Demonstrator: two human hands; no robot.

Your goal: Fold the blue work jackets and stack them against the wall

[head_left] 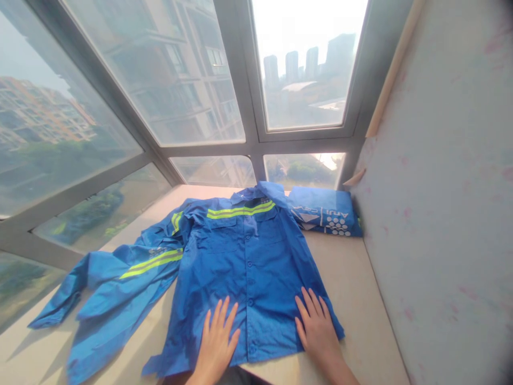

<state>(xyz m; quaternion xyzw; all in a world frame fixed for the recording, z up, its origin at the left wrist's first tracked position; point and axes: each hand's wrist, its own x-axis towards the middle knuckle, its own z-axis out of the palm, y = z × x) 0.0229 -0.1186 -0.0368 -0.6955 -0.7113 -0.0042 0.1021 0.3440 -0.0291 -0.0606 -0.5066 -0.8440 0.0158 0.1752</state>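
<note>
A blue work shirt (224,267) with yellow-green reflective strips lies spread front up, its collar toward the window and its hem toward me. Its buttons run down the middle. My left hand (219,337) rests flat on the lower left front, fingers spread. On the lower right front, near the side edge, my right hand (316,323) also lies flat with its fingers apart. Neither hand grips the cloth. Beside the shirt on the left is another blue garment (128,289) with the same strips, loosely laid and partly overlapped by the shirt.
Folded blue cloth with white printing (326,214) sits at the back right, against the wall (444,214). Everything lies on a pale wooden surface (348,278). Grey window frames (200,149) close off the back and left.
</note>
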